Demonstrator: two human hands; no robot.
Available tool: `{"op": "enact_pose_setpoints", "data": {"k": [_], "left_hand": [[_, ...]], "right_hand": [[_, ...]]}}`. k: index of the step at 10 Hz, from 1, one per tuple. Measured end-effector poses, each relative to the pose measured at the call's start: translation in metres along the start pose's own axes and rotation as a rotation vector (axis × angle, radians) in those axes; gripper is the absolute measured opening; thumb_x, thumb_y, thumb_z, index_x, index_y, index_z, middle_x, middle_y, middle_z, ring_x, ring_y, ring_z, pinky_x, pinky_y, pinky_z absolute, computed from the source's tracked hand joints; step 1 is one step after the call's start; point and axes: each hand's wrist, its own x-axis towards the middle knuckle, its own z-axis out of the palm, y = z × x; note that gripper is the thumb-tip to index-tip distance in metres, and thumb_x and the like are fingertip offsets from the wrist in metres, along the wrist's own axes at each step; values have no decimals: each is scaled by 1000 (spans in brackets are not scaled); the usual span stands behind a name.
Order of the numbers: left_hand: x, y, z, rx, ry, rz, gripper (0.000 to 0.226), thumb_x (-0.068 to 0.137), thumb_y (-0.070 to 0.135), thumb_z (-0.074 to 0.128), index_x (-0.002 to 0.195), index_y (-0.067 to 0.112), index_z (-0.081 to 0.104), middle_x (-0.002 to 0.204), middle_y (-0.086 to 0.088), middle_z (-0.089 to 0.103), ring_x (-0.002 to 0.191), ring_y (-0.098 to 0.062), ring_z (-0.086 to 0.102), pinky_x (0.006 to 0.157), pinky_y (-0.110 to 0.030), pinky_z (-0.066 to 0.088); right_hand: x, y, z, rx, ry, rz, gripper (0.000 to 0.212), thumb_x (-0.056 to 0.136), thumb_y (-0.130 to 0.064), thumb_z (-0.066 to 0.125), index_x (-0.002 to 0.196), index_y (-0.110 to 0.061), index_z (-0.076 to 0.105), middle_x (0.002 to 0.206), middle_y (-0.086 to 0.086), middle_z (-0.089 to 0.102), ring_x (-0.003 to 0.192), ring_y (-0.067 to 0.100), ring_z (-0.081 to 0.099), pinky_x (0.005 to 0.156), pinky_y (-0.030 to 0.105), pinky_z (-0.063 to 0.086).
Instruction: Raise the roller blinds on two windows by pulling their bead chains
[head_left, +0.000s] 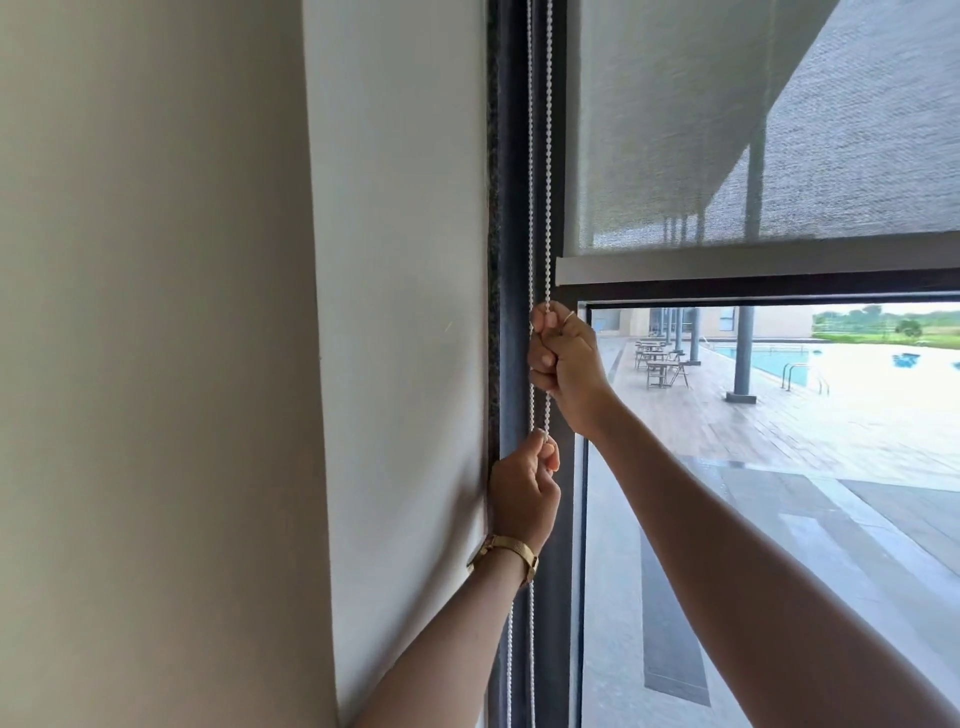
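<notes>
A white bead chain (547, 156) hangs in two strands along the dark window frame (511, 208) at the window's left edge. My right hand (566, 358) is closed on the chain just below the blind's bottom bar. A little lower, my left hand (524, 493), with a gold watch on its wrist, grips the same chain. The grey roller blind (727, 130) covers the upper part of the window. Its pale bottom bar (753, 267) sits level with the frame's horizontal crossbar. The chain's lower loop runs out of view at the bottom.
A white wall (400, 312) stands directly left of the frame, with a beige surface (156, 312) further left. Through the lower glass (779, 519) I see a paved terrace, tables, columns and a pool outside.
</notes>
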Motion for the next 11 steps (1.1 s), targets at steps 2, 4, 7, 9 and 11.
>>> {"op": "enact_pose_setpoints", "data": {"k": [2, 4, 7, 9, 11], "left_hand": [[-2, 3, 3, -3, -12, -64, 27, 64, 3, 24, 65, 26, 39, 56, 10, 43, 55, -10, 43, 62, -32, 49], [-1, 4, 7, -88, -1, -97, 35, 67, 2, 25, 59, 34, 37, 56, 10, 42, 55, -8, 41, 58, -28, 42], [-3, 5, 1, -146, -30, -169, 30, 80, 6, 29, 67, 28, 45, 60, 15, 49, 57, -5, 44, 60, -27, 47], [-12, 22, -21, -233, 5, -204, 18, 90, 1, 36, 82, 3, 53, 59, 3, 51, 50, -5, 49, 52, -14, 41], [-25, 23, -18, -238, 54, -299, 16, 94, 22, 50, 108, 17, 48, 97, -8, 67, 71, 0, 58, 68, -10, 41]], "right_hand": [[-2, 0, -2, -29, 13, -13, 36, 100, -5, 26, 71, -18, 41, 41, -11, 31, 35, 3, 21, 36, 14, 13], [2, 0, -5, -35, 11, -16, 37, 101, -8, 25, 70, -19, 42, 42, -11, 31, 36, 3, 21, 36, 11, 17], [-1, -8, -6, -59, -28, -5, 34, 103, -13, 27, 73, -17, 43, 43, -10, 36, 36, 2, 27, 35, 14, 22], [-13, -6, -9, -212, -64, 86, 34, 101, -3, 30, 77, -14, 52, 59, -2, 61, 54, 10, 57, 54, 24, 45], [-42, -12, -21, -399, 7, 170, 26, 102, -11, 33, 111, -7, 56, 102, 11, 66, 88, 19, 62, 76, 30, 51]]}}
